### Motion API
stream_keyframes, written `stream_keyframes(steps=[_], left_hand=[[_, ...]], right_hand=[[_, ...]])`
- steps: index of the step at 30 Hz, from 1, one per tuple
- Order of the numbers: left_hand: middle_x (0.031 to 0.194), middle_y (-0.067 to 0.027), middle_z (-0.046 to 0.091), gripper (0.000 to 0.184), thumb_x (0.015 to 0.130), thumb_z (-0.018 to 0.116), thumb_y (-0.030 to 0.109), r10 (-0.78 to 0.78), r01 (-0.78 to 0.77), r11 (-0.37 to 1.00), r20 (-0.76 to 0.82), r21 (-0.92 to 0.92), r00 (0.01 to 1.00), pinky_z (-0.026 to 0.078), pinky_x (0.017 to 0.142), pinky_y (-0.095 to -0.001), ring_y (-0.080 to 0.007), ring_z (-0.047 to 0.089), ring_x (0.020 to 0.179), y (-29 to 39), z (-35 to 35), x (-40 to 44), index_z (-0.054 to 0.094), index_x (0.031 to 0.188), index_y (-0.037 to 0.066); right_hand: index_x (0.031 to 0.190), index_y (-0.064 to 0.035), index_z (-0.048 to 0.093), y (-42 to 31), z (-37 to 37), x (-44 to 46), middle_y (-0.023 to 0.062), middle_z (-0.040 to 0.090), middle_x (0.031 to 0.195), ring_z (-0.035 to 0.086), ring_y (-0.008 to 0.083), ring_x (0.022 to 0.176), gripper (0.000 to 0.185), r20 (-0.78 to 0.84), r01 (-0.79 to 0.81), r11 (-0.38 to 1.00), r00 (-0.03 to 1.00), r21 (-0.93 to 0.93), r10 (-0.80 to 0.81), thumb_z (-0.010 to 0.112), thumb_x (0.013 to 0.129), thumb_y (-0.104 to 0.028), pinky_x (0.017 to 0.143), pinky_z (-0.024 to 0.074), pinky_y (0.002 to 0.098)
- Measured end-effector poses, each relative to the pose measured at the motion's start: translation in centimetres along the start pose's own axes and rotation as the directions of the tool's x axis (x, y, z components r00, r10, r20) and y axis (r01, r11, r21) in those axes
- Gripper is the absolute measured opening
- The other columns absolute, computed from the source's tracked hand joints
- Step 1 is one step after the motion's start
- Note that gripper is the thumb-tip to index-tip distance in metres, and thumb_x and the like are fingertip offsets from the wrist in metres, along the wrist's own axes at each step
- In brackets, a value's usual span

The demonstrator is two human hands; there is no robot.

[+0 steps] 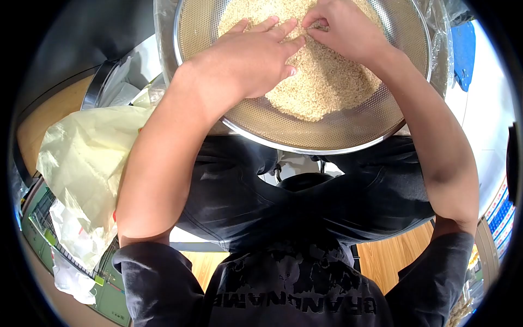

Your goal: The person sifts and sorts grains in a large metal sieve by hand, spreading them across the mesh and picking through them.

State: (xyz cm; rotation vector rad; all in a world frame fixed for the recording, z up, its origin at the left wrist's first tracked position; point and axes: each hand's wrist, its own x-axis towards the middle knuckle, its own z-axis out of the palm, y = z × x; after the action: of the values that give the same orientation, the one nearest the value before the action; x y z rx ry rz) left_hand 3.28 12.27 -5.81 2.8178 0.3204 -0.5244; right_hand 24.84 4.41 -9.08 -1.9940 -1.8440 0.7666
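Observation:
A wide perforated metal strainer (256,131) with a shiny rim sits in front of me, above my knees. Inside lies a broad heap of small pale tan grains (327,87), like unpolished rice. My left hand (245,57) rests palm down on the heap's left part, its fingers spread. At the top of the heap my right hand (348,30) has thumb and fingertips pinched together close to the grains. Whatever is between those fingertips is too small to make out. The two hands are close together but apart.
Clear plastic (440,54) surrounds the strainer's outside. A pale yellow plastic bag (81,147) hangs at the left beside my forearm. At the upper right is a blue object (463,54) on a white surface. Wooden flooring (395,256) shows below my legs.

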Motion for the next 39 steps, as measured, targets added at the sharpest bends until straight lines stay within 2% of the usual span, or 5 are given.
stream_keyframes(steps=[13, 19, 27, 33, 39], left_hand=[[0.152, -0.0201, 0.056, 0.045, 0.104, 0.052, 0.016, 0.013, -0.017, 1.0, -0.211, -0.018, 0.977, 0.043, 0.119, -0.046, -0.0339, 0.05, 0.145, -2.1, -1.3, -0.8, 0.058, 0.148, 0.008], [0.114, -0.025, 0.071, 0.025, 0.101, 0.048, 0.006, -0.215, 0.226, 0.916, 0.069, -0.332, 0.974, 0.055, 0.094, -0.0458, -0.041, 0.069, 0.108, -0.6, -6.0, 0.3, 0.068, 0.111, -0.004], [0.099, -0.0237, 0.071, 0.012, 0.09, 0.059, 0.003, -0.135, 0.095, 0.953, -0.124, -0.287, 0.983, 0.056, 0.085, -0.0486, -0.0405, 0.071, 0.092, -0.8, -5.0, 1.8, 0.069, 0.092, 0.0], [0.093, -0.0218, 0.071, 0.011, 0.088, 0.061, 0.004, -0.194, 0.151, 0.974, -0.277, -0.167, 0.941, 0.055, 0.082, -0.0482, -0.0401, 0.071, 0.093, -2.5, -4.4, 1.1, 0.072, 0.092, 0.003], [0.096, -0.0228, 0.073, 0.017, 0.089, 0.06, 0.006, -0.222, 0.202, 0.949, -0.057, -0.24, 0.973, 0.056, 0.082, -0.0466, -0.0407, 0.072, 0.093, -3.5, -5.0, -0.4, 0.072, 0.1, 0.003]], right_hand=[[0.099, -0.004, 0.078, -0.8, -2.7, -0.2, 0.0192, 0.073, 0.096, 0.07, 0.0345, 0.089, 0.019, 0.012, -0.035, 0.997, 0.999, -0.062, 0.036, 0.072, 0.084, -0.015, 0.082, 0.0548, 0.0434], [0.106, -0.0045, 0.071, 0.8, -10.1, -6.7, 0.0069, 0.066, 0.096, 0.06, 0.0168, 0.081, 0.012, -0.09, 0.095, 0.995, 0.991, -0.017, -0.097, 0.069, 0.099, -0.014, 0.074, 0.0504, 0.0329], [0.099, 0.004, 0.068, -1.2, -16.1, -23.6, 0.0152, 0.072, 0.094, 0.067, 0.0227, 0.073, 0.009, 0.052, -0.62, 0.668, 0.716, -0.412, 0.697, 0.064, 0.091, 0.005, 0.068, 0.053, 0.0353], [0.094, 0.0053, 0.074, 0.3, -13.8, -28.3, 0.0215, 0.075, 0.1, 0.074, 0.0349, 0.092, 0.011, -0.018, -0.717, 0.539, 0.608, -0.443, 0.794, 0.065, 0.092, 0.001, 0.084, 0.0556, 0.0416], [0.098, 0.0018, 0.069, -3.9, -14.2, -22.0, 0.0125, 0.069, 0.096, 0.07, 0.0242, 0.081, 0.007, -0.075, -0.479, 0.742, 0.859, -0.47, 0.507, 0.072, 0.092, 0.0, 0.073, 0.0545, 0.0359]])
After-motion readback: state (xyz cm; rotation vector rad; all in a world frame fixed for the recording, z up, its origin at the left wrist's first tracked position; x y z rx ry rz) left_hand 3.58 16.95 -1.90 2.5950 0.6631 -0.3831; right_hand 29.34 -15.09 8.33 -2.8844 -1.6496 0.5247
